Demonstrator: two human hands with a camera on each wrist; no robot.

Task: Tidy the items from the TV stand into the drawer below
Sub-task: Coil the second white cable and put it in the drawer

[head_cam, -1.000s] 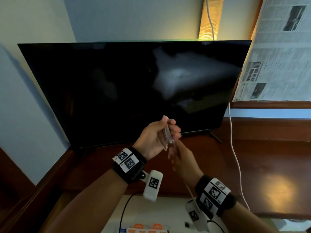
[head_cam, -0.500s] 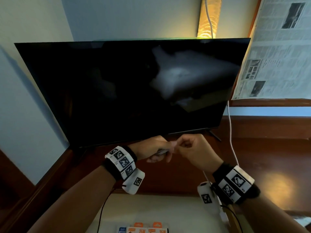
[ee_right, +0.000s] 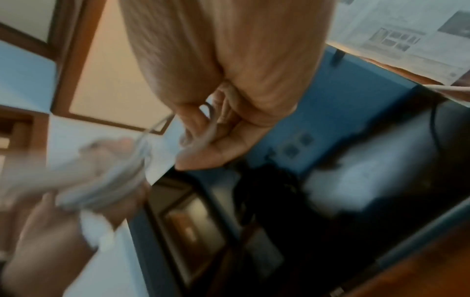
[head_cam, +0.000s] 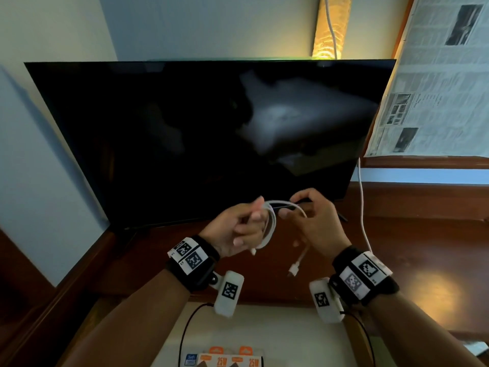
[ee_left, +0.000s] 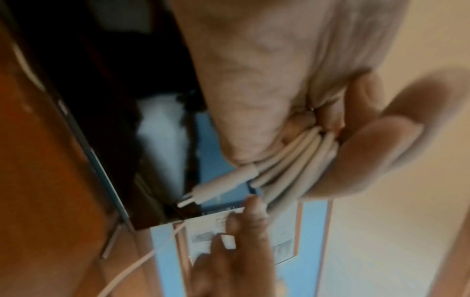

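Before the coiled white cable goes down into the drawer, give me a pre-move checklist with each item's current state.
1. Left hand grips the coiled white cable: ok.
2. Right hand holds the loose strand: ok.
3. Cable fully wound: not ok, the free end plug dangles.
4. Drawer open below: ok.
5. Space beside the orange boxes: ok.
6. Separate wall cable untangled from the coil: cannot tell.
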